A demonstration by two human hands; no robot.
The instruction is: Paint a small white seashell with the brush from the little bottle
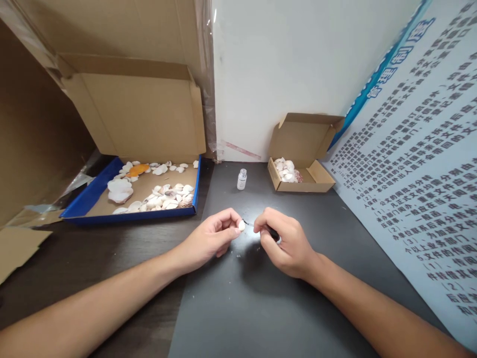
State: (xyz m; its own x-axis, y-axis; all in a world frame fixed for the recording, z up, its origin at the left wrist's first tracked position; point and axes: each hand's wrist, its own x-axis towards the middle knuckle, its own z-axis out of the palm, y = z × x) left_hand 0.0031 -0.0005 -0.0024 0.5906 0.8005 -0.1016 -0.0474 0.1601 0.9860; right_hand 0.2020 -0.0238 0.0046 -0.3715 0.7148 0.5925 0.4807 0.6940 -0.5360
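Between the thumb and fingertips of my left hand [216, 233] is a small white shell [242, 225]. My right hand [285, 241] is closed around the black handle of a small brush [274, 233]. Its thin stem points left, and the dark tip is at the shell; whether they touch I cannot tell. Beyond both hands a small clear bottle [242, 180] with a white label stands upright, with no cap visible on it.
At the left lies an open blue-edged cardboard box [130, 217] with many shells and an orange one [137, 170]. A smaller open box [305, 187] of shells sits at the back right. A printed sheet [421, 189] lines the right side. Tiny white bits lie on the dark mat [223, 318].
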